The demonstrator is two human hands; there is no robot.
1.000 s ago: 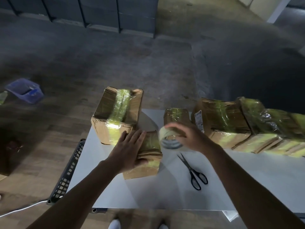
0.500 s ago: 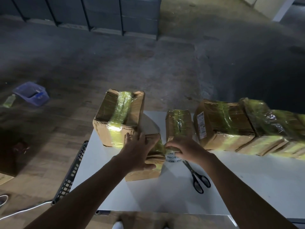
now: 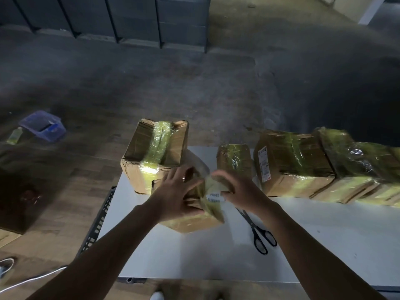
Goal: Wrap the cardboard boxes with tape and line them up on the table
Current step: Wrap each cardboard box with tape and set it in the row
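Note:
A small cardboard box (image 3: 194, 221) with yellowish tape on it sits tilted on the white table (image 3: 194, 256). My left hand (image 3: 179, 193) grips its top, fingers curled over the far edge. My right hand (image 3: 236, 189) holds the tape roll (image 3: 214, 191) against the box's right side; the roll is mostly hidden under the fingers, and only its labelled rim shows. A larger taped box (image 3: 155, 154) stands just behind. A small taped box (image 3: 234, 161) and bigger wrapped boxes (image 3: 292, 163) run in a row to the right.
Black scissors (image 3: 257, 232) lie on the table right of the box I hold. A black perforated rack (image 3: 97, 226) hangs at the table's left edge. On the floor at left are a blue plastic tub (image 3: 43, 125) and a small bottle (image 3: 14, 135).
My right hand brought the tape roll down from above the box to its right side. My left hand shifted from lying flat on the top to gripping the box, which now sits tilted.

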